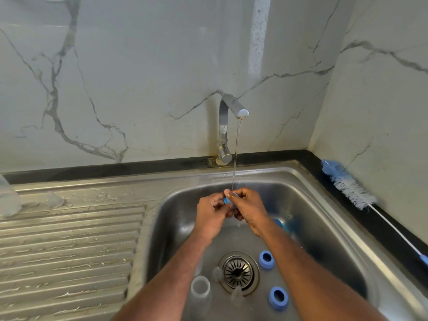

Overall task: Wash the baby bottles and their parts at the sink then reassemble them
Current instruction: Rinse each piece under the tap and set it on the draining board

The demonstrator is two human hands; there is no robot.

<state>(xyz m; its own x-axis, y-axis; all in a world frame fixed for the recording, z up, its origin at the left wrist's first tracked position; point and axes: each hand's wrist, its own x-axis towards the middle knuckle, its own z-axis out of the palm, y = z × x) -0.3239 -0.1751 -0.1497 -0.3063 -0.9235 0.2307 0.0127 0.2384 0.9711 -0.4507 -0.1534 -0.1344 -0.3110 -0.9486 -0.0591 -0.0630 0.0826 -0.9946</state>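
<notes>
Both hands — left hand [213, 210] and right hand [249, 208] — have their fingers [229, 193] clamped on a blue bottle ring [227, 200], held right under the tap's [234, 107] thin stream [235, 156] — likely so water rinses it while two more rings [266, 259] wait below the fingers by the drain [238, 271].

Grey-veined marble walls [139, 77] meet in a corner above a black countertop edge [347, 181].

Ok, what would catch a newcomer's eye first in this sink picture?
Both hands, left hand and right hand, hold a blue ring under the tap's thin stream, mid-frame. Two more blue rings lie by the drain, and a blue-and-white bottle brush rests on the right counter.
</notes>
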